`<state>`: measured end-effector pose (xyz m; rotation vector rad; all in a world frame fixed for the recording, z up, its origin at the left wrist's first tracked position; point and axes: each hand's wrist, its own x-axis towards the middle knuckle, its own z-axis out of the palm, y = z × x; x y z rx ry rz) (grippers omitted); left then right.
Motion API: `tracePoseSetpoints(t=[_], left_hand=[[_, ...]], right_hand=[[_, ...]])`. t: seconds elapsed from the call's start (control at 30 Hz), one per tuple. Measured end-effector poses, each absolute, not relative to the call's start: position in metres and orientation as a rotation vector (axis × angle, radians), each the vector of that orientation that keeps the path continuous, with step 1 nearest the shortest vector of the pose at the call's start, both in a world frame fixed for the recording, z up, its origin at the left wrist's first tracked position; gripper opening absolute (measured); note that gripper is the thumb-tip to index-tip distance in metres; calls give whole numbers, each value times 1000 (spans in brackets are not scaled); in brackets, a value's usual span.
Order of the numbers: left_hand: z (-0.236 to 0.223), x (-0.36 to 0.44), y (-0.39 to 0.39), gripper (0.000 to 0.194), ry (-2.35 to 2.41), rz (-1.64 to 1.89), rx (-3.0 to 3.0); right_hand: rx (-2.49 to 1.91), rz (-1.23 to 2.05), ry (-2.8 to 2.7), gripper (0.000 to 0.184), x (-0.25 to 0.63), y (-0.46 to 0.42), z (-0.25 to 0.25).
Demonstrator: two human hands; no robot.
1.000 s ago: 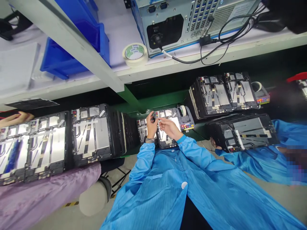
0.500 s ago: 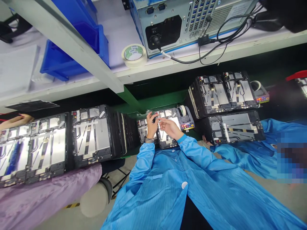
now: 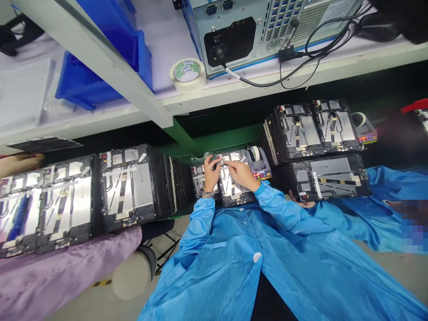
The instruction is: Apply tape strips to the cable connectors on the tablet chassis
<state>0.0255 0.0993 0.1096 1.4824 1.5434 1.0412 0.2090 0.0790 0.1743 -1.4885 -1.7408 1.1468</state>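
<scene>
An opened electronic panel with silver plates, black edges and ribbon cables lies in front of me. My left hand, a dark band at its wrist, is over the panel's upper left edge with thumb and fingers curled in a pinch. Over the panel's upper part, my right hand is palm down, its fingers drawn together and pointing left, close to my left fingertips. Whatever is between the fingertips is too small to make out. Partly behind my left hand lies another panel. A tape dispenser with a white roll stands at the right.
Stacked panels stand left; more panels stand right, near a second dispenser. Above, a shelf edge carries a tape roll, a blue bin and a computer case. Co-workers' sleeves flank me.
My right hand has turned palm down, its fingers closing together over the panel's top. My left hand stays nearly in place. The co-worker's hand at far left has shifted slightly.
</scene>
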Motion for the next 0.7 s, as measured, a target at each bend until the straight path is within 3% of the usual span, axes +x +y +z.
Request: tracePoseSetpoints(t=[0.13, 0.33, 0.43, 0.6, 0.7], left_hand=[[109, 25, 100, 19, 1546, 1054, 1470], [111, 24, 102, 19, 1538, 1023, 1427], [114, 24, 104, 17, 1538, 1034, 1464], [120, 26, 107, 14, 1556, 1024, 1517], [123, 28, 108, 24, 1536, 1022, 1492]], right_hand=[[-1494, 749, -2395, 51, 212, 95, 173], [-1443, 631, -2622, 55, 209, 103, 173], [-1429, 698, -2506, 50, 221, 102, 177], [-1689, 658, -1816, 45, 265, 67, 170], [-1818, 768, -1565, 44, 286, 31, 154]])
